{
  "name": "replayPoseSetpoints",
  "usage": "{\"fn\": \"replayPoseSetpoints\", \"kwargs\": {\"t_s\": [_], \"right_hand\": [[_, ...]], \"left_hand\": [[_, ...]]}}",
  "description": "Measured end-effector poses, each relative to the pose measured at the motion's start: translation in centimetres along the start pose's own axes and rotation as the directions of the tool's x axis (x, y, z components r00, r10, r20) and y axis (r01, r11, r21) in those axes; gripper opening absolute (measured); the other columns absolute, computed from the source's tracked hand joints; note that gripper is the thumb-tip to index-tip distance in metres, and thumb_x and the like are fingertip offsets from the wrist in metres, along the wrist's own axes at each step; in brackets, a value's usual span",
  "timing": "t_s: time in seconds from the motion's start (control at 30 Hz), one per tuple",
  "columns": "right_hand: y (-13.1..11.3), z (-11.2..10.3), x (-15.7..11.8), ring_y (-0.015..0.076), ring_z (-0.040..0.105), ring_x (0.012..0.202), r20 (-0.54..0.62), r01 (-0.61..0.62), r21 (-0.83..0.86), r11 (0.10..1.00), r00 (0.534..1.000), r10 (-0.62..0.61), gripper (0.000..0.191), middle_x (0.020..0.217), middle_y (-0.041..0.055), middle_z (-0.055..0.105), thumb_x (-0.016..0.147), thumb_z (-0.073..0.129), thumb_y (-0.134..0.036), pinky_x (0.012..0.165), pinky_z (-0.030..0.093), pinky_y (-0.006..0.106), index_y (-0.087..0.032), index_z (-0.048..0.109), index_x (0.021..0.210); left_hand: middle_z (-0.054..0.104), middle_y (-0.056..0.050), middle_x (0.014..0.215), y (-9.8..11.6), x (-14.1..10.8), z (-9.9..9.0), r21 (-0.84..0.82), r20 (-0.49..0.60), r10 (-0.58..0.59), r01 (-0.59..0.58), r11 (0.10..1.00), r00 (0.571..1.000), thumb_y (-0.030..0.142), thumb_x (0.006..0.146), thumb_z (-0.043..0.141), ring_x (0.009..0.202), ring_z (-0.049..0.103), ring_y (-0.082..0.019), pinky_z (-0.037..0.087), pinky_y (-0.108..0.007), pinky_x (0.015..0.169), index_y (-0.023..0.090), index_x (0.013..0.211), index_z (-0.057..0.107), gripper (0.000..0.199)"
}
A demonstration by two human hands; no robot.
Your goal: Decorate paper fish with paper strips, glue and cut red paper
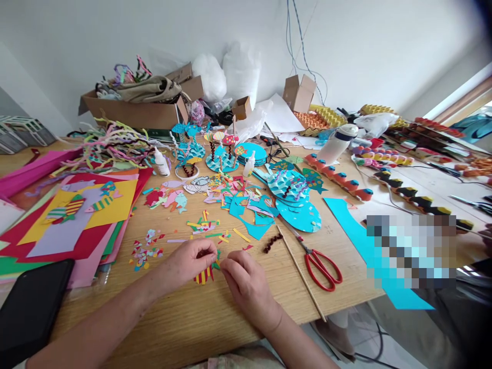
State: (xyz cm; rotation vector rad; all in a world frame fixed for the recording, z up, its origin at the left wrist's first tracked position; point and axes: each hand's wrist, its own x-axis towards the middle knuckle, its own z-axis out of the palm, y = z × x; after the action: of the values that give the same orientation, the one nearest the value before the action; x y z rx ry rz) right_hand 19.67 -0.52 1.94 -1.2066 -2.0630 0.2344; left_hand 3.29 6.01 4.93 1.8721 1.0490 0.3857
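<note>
together, the left hand (189, 262) and right hand (246, 282) pinch a striped paper fish (203, 275) on the bench (192, 318), each grip closed on it. red scissors (322, 266) lie near the right hand.

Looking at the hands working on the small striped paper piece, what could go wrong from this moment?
1. The striped paper piece is small and both the left hand and right hand pinch it, so it may tear or crease.
2. Loose paper scraps lie beside the left hand; a sleeve or wrist could scatter them.
3. The red scissors and the wooden stick lie near the table edge and might be knocked off.
</note>
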Motion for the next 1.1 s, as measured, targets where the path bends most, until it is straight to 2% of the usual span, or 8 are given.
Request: {"fn": "replayPoseSetpoints", "kwargs": {"t_s": [0.23, 0.6, 0.77, 1.1], "right_hand": [[0.2, 0.4, -0.1, 0.0151, 0.054, 0.073, 0.029, -0.007, -0.006, 1.000, 1.000, 0.007, 0.022, 0.081, 0.0068, 0.059, 0.090, 0.041, -0.013, 0.064, 0.046, 0.025, -0.018, 0.061, 0.084], [0.3, 2.0, 0.4, 0.0163, 0.051, 0.069, 0.061, -0.042, -0.077, 0.996, 0.997, 0.046, 0.024, 0.071, 0.0053, 0.058, 0.089, 0.045, -0.014, 0.065, 0.043, 0.027, -0.017, 0.062, 0.073], [0.5, 2.5, 0.4, 0.0166, 0.050, 0.069, 0.091, -0.060, -0.107, 0.992, 0.993, 0.070, 0.016, 0.072, 0.0046, 0.059, 0.084, 0.055, -0.013, 0.064, 0.043, 0.027, -0.017, 0.062, 0.070], [0.3, 2.6, 0.2, 0.0169, 0.051, 0.071, 0.154, -0.058, -0.166, 0.984, 0.984, 0.084, 0.013, 0.074, 0.0047, 0.060, 0.084, 0.057, -0.013, 0.067, 0.043, 0.028, -0.016, 0.062, 0.072]], "left_hand": [[0.052, 0.004, 0.062, -0.4, 0.1, 0.4, 0.103, -0.022, 0.028, -0.026, 0.994, 0.999, 0.023, 0.077, 0.044, 0.062, 0.049, -0.014, 0.037, -0.022, 0.057, 0.019, 0.063, 0.052, 0.016], [0.056, 0.001, 0.071, -2.5, 0.1, 1.3, 0.316, -0.064, 0.095, -0.070, 0.946, 0.993, 0.008, 0.076, 0.053, 0.073, 0.053, -0.016, 0.040, -0.025, 0.067, 0.018, 0.067, 0.058, 0.014], [0.056, 0.001, 0.073, -3.1, 0.1, 1.5, 0.377, -0.067, 0.129, -0.095, 0.921, 0.989, 0.006, 0.077, 0.054, 0.074, 0.053, -0.015, 0.040, -0.025, 0.068, 0.018, 0.069, 0.059, 0.015], [0.056, 0.001, 0.071, -3.2, 0.4, 1.7, 0.442, -0.070, 0.149, -0.103, 0.891, 0.986, 0.004, 0.076, 0.054, 0.072, 0.053, -0.015, 0.039, -0.024, 0.065, 0.018, 0.068, 0.059, 0.017]]}}
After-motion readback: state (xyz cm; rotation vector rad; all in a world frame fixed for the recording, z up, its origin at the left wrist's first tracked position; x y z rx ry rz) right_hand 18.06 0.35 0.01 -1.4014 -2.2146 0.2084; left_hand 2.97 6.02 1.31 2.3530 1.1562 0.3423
